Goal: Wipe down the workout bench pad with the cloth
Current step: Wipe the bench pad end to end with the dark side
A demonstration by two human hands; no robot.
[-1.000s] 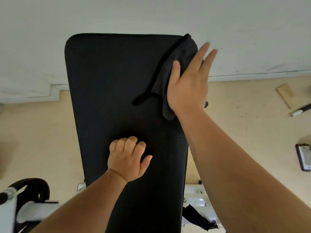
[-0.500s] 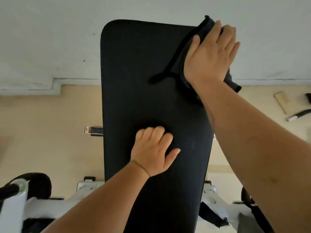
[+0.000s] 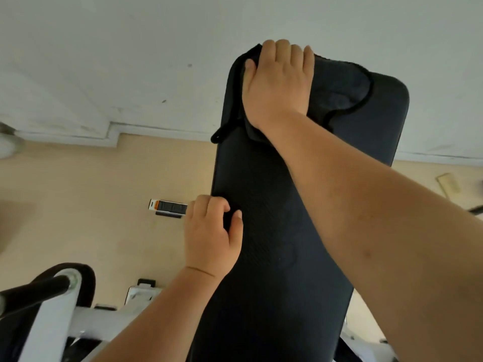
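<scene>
Two bare hands rest on the long black textured bench pad (image 3: 287, 231), which runs from the 6 o'clock edge of the view up toward 1 o'clock, its rounded far end set against a white wall (image 3: 130, 48). The right hand (image 3: 278, 82) lies palm down at about 12 o'clock, near the far left corner of the pad, fingers spread flat and curling slightly over the top edge, pressing on the dark grey cloth with black piped edging (image 3: 339, 87). The cloth is spread across the far end of the pad, reaching out toward 1 o'clock from under the hand, while a loop of its edging hangs off the pad's left side at about 11 o'clock. The left hand (image 3: 211, 236) sits near the centre of the view on the pad's left edge, fingers curled over the side and thumb lying on the top surface, gripping the pad itself.

At 9 o'clock from the left hand, a small black and white box with an orange mark (image 3: 168, 206) lies on the beige floor (image 3: 78, 205). At 7 o'clock stands a white metal frame with a black bar (image 3: 39, 291).
</scene>
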